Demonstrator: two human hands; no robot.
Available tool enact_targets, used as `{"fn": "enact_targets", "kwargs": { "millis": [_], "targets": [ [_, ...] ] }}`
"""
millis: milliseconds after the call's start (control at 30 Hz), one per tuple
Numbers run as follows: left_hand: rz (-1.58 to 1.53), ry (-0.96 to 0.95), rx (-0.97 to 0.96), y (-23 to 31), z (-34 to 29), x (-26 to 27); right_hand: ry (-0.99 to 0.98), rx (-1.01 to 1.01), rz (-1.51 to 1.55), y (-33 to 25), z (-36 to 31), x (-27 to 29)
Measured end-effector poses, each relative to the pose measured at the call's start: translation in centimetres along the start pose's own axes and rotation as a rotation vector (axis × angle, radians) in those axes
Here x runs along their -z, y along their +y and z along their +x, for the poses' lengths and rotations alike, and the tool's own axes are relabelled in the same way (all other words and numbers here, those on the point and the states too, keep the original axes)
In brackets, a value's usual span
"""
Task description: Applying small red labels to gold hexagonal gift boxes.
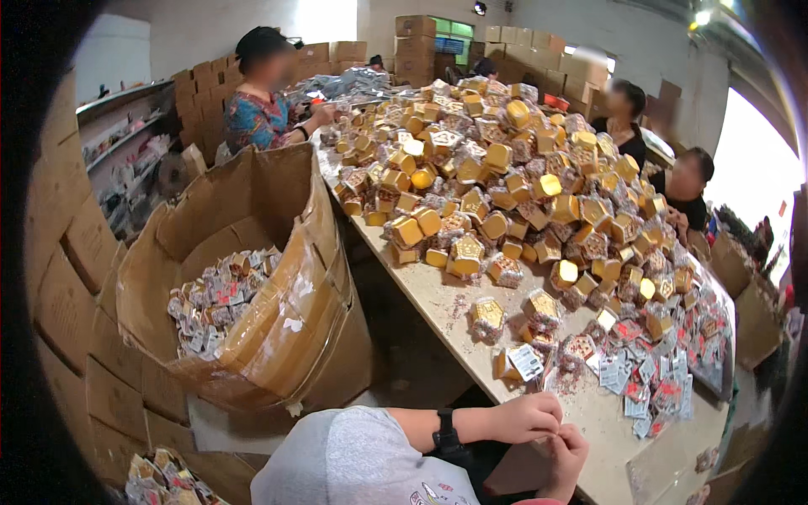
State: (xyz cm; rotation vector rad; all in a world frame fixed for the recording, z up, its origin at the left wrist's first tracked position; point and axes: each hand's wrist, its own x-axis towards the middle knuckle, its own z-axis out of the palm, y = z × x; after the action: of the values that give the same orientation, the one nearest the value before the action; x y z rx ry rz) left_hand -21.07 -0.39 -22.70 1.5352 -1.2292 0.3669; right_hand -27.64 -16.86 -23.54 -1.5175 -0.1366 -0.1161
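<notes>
My left hand (527,418), with a dark band on its wrist, is closed in a pinch at the table's near edge. Right against it is my right hand (566,459), its fingers also pressed together. Whatever the fingertips hold, if anything, is too small to make out. Just beyond the hands, a gold house-shaped box (507,364) lies on the table with a white printed tag (525,362) on it. Several similar gold boxes (488,318) with bumpy, glittery sides sit nearby. To the right spreads a loose pile of white and red printed tags (646,383).
A tall heap of gold boxes (505,177) covers the far part of the table (433,303). At left stands a big open carton (295,337) holding tags or small packets (223,299). Several people sit around the heap, including a person in a patterned top (252,118). Stacked cartons (101,370) line the left.
</notes>
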Motion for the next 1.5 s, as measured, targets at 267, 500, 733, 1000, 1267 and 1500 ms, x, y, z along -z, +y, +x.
{"fn": "enact_targets", "kwargs": {
  "millis": [267, 500, 733, 1000, 1267, 1500],
  "targets": [
    [-0.016, 0.037, 0.055, 0.0, -2.1, 0.3, -0.012, 0.065, -0.274, 0.1, -0.6, -1.2],
    [0.014, 0.013, 0.069, -2.0, -2.9, 0.0, -0.048, 0.045, -0.386, 1.8, 0.3, -0.2],
    [-0.128, 0.026, 0.108, -2.7, -2.9, 0.0, 0.069, -0.303, -0.101, 0.8, 0.8, -0.6],
    [-0.218, 0.047, 0.153, -3.3, -3.2, -0.3, -0.065, -0.448, -0.173, -2.3, 1.7, -2.2],
    [-0.284, 0.094, 0.213, -2.4, -3.1, 0.1, -0.048, -0.483, -0.098, -0.6, 1.3, -0.1],
    [-0.263, 0.096, 0.177, -3.6, -3.2, 0.3, 0.010, -0.165, -0.045, 1.2, 1.4, -0.4]
  ]
}}
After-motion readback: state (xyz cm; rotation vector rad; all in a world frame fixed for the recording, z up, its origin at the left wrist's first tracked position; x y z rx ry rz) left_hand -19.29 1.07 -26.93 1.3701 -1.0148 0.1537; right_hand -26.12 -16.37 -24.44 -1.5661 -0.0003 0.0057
